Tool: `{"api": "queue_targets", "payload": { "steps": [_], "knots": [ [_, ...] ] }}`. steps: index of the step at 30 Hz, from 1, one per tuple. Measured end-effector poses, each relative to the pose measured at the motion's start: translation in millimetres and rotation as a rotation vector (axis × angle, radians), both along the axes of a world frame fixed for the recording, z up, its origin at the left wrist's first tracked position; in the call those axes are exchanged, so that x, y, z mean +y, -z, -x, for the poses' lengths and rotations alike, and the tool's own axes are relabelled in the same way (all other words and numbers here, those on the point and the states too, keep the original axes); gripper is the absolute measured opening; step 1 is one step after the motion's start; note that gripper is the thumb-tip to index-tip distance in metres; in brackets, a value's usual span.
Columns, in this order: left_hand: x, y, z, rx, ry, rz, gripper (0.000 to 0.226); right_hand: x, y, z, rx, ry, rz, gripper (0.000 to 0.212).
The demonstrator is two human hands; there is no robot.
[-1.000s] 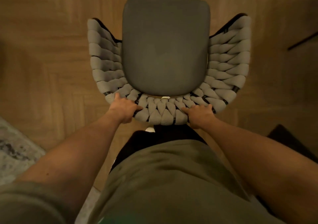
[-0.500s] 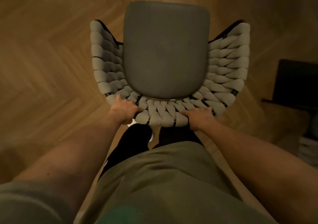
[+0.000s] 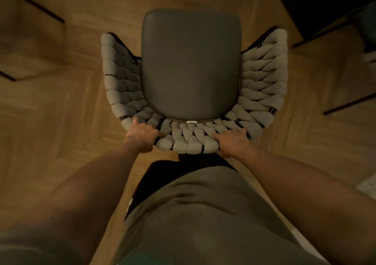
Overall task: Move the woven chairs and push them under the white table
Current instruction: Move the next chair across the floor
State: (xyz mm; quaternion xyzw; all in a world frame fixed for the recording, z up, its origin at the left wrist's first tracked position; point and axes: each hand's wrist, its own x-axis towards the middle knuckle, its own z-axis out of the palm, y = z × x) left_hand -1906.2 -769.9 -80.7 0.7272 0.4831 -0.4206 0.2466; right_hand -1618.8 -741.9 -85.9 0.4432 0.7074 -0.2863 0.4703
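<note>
Thin black metal legs (image 3: pixel 32 3) at far left, standing on warm herringbone wood floor (image 3: pixel 61 112). Left hand (image 3: pixel 142 135) clenched on curved backrest rim of pale grey woven-rope chair with dark grey padded seat (image 3: pixel 190 67). Chair stands centre frame on floor, seat facing away from person. Right hand (image 3: pixel 233 142) likewise clasping rim. Dark boxy furniture (image 3: pixel 317 6) at upper right. Room dim, amber-lit.

Pale grey woven-rope chair (image 3: pixel 191 81), dark grey padded seat, black frame; upright on herringbone wood floor, backrest nearest camera.
</note>
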Motion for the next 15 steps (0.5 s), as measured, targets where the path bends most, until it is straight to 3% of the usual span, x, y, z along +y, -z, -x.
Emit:
{"api": "queue_targets", "payload": {
  "steps": [8,15],
  "knots": [
    [73.9,10.3,41.6,-0.043,0.297,-0.037,0.053,-1.3,-1.6,41.3,-0.037,0.269,0.028,0.079],
    [134.7,7.5,75.9,-0.029,0.496,0.001,0.049,-4.4,-1.4,92.6,-0.032,0.493,-0.011,0.072]
  ]
}}
